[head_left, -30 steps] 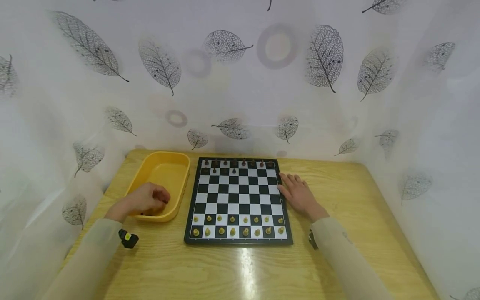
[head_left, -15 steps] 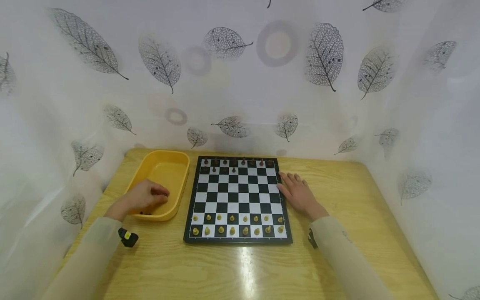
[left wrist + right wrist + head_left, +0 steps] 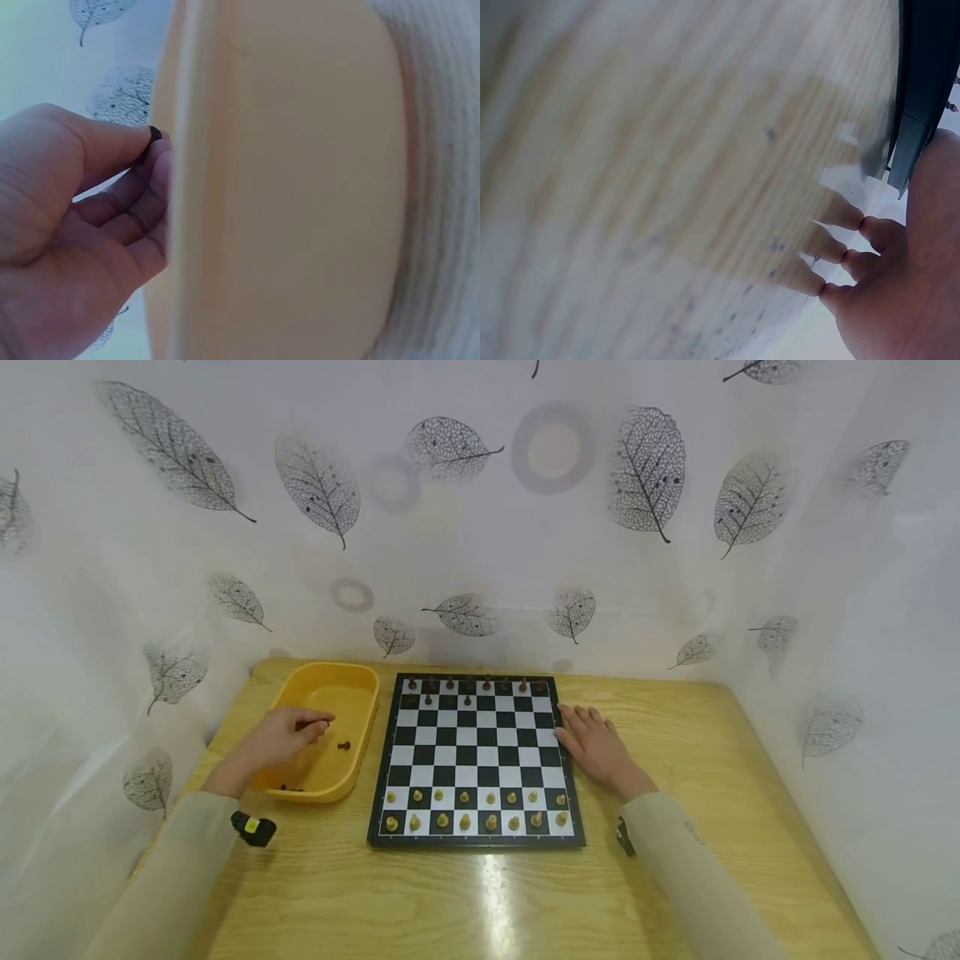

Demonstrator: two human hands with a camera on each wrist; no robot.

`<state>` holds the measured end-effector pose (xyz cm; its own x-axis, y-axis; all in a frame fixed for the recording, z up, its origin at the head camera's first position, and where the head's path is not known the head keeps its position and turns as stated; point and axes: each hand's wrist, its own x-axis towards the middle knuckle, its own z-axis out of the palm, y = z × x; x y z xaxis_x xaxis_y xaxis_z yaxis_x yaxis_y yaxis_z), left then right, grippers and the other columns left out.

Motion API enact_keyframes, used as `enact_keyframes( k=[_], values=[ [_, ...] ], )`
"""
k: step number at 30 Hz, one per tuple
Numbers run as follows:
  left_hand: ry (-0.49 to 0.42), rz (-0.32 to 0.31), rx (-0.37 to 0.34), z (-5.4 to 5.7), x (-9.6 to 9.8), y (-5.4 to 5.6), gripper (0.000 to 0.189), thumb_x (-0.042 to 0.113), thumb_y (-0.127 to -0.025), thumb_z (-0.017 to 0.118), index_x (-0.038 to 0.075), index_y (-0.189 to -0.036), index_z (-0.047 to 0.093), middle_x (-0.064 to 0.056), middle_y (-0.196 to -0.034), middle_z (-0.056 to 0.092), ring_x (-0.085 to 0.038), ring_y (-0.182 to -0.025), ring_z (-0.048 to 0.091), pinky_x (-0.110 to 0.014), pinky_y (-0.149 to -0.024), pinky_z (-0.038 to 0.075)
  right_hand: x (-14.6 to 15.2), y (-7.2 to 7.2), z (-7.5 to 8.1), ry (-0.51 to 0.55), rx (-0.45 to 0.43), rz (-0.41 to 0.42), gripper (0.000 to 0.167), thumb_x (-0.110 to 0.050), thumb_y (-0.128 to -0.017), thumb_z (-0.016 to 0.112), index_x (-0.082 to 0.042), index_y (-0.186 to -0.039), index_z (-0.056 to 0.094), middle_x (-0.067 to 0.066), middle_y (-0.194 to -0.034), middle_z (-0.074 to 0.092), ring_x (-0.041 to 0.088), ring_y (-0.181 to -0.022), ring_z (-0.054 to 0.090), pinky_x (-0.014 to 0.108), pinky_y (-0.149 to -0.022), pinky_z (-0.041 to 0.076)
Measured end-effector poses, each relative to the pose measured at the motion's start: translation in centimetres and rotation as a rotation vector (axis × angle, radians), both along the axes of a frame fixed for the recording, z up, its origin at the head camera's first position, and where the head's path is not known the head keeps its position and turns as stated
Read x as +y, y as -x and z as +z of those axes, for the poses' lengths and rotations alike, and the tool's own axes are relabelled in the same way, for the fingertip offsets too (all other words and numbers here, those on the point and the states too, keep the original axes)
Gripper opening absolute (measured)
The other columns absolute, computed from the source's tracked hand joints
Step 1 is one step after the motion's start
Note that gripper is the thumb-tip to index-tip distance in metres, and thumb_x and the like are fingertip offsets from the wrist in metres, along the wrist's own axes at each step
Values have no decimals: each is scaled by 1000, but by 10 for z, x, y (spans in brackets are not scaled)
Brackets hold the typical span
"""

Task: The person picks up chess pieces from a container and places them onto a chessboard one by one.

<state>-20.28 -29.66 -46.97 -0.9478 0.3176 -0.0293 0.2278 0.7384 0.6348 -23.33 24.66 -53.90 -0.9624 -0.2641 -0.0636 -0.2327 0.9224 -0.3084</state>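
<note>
Over the yellow tray (image 3: 352,670), my left hand (image 3: 279,737) pinches a small dark chess piece (image 3: 155,134) between thumb and fingertips; most of it is hidden by the fingers. Below the fingers a loose dark chess piece (image 3: 343,745) lies on the tray floor, and a few more sit at the near edge. My right hand (image 3: 600,752) lies with fingers extended along the right edge of the black-and-white chessboard (image 3: 467,737). On the board, dark pieces (image 3: 487,682) fill the far row and the left part of the row before it. Light pieces (image 3: 465,821) fill the two near rows.
The wooden table (image 3: 360,902) carries the tray on the left and the board in the middle. A pale curtain (image 3: 480,543) with leaf prints hangs behind and along both sides. In the left wrist view the tray wall (image 3: 285,180) partly covers the fingers.
My left hand has come up from the tray floor and moved slightly away from me, pinching a dark chess piece. A loose piece now shows beneath it. The right hand stays put.
</note>
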Motion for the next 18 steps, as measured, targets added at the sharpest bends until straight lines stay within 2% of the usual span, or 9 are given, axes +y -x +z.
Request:
enact_keyframes(
  k=[6,11,14,18],
  values=[
    [-19,40,91,7,5,1,28,6,-100,69,-5,-126,73,-22,-116,77,-32,-100,75,-16,-78,56,0,0,1,-1,-2,-1,69,-57,-112,27,-19,-169,24,22,-172,28,50,-159,20,69,-128,15],
    [-26,56,117,12,8,1,28,10,-102,68,-6,-126,73,-23,-115,77,-34,-99,74,-16,-75,55,-1,-1,2,-3,-4,1,69,-57,-112,27,-18,-169,24,22,-172,28,50,-159,20,69,-128,16],
    [-15,62,126,14,11,3,29,15,-104,67,-4,-126,74,-22,-116,77,-32,-98,74,-21,-75,58,-1,-1,3,-2,-5,4,69,-56,-112,27,-18,-169,24,22,-172,28,51,-159,20,69,-127,15],
    [-16,97,102,19,19,4,29,21,-102,71,1,-123,77,-17,-114,79,-31,-100,75,-30,-79,61,0,0,2,7,-7,8,68,-56,-113,28,-18,-169,24,23,-172,27,51,-159,19,70,-127,15]
  ],
)
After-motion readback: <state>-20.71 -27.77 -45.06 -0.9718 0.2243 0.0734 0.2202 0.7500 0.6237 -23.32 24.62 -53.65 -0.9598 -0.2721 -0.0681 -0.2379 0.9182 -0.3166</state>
